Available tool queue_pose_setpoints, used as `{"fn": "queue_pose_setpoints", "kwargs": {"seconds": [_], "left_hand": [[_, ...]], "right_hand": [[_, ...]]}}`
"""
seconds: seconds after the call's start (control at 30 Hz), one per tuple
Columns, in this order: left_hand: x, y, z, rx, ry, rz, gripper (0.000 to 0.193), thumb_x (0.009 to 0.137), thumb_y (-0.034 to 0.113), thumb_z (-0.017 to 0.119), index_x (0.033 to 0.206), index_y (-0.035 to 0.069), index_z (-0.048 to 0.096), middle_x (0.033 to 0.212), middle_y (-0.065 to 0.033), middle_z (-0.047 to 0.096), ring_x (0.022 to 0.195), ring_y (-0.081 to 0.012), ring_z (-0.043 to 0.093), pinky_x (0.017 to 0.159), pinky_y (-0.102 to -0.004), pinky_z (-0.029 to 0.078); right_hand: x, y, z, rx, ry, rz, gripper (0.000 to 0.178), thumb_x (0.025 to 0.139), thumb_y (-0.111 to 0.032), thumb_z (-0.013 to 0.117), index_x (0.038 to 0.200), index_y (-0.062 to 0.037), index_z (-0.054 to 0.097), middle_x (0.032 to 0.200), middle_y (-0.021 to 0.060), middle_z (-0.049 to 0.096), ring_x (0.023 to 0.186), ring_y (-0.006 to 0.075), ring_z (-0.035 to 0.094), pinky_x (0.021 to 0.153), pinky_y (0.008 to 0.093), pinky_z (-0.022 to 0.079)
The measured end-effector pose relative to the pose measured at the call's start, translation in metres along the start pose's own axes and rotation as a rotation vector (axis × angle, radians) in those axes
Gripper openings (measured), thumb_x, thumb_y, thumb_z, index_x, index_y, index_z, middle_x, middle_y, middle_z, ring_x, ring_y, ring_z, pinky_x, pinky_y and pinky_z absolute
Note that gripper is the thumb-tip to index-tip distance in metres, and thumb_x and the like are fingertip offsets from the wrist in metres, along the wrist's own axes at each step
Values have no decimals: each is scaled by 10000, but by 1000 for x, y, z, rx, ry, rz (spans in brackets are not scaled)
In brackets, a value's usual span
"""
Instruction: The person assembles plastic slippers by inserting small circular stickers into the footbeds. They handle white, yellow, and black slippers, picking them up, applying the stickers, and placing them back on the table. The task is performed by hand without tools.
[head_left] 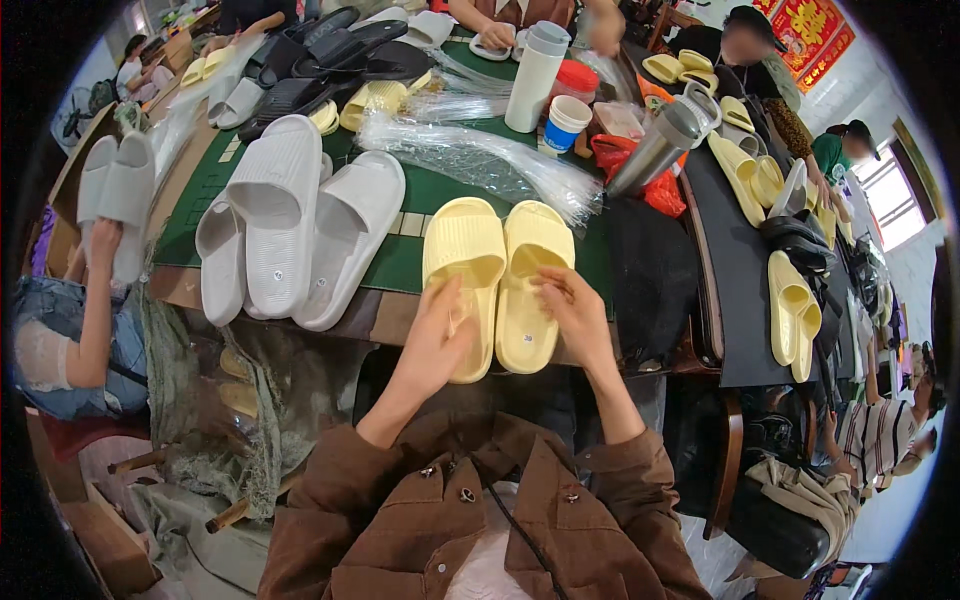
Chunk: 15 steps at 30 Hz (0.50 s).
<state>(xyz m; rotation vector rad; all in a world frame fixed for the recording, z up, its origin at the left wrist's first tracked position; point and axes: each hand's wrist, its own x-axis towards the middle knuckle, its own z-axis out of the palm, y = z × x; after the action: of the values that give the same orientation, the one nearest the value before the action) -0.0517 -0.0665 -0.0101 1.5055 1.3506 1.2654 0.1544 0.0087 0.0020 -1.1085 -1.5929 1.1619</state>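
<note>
Two pale yellow slide slippers lie side by side in front of me at the table's near edge, toes pointing away and heels toward me. On the left slipper (463,240), my left hand (437,338) grips near the strap opening, its fingertips inside and slightly blurred. The right slipper (540,237) has my right hand (577,313) at its outer side, fingers bent in under the strap's edge. To the left, several light grey slippers (285,235) stand together on the table edge, some leaning on others.
Clear plastic bags (480,160) spread over the green mat (395,270). Behind them stand a white bottle (538,75), a small tub (567,122) and a steel flask (655,150). Black slippers (335,50) pile at the far left. Co-workers sit around, one holding grey slippers (117,180).
</note>
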Motion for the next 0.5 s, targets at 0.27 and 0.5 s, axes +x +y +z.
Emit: {"fn": "queue_pose_setpoints", "kwargs": {"seconds": [0.27,0.5], "left_hand": [[43,15,26,501,-122,29,815,743,388,723,1289,-102,368,1288,-272,405,1210,-415,385,1005,-448,326],[58,14,38,631,-149,-21,988,627,473,795,1292,-109,354,1269,-274,418,1241,-418,355,1024,-506,297]], "right_hand": [[36,13,15,-700,-75,-347,349,880,-123,533,1147,99,497,1101,309,542,1044,459,510,899,439,424],[63,0,23,-324,-157,23,303,860,-159,460,1008,85,562,938,249,611,888,351,589,806,387,449]]}}
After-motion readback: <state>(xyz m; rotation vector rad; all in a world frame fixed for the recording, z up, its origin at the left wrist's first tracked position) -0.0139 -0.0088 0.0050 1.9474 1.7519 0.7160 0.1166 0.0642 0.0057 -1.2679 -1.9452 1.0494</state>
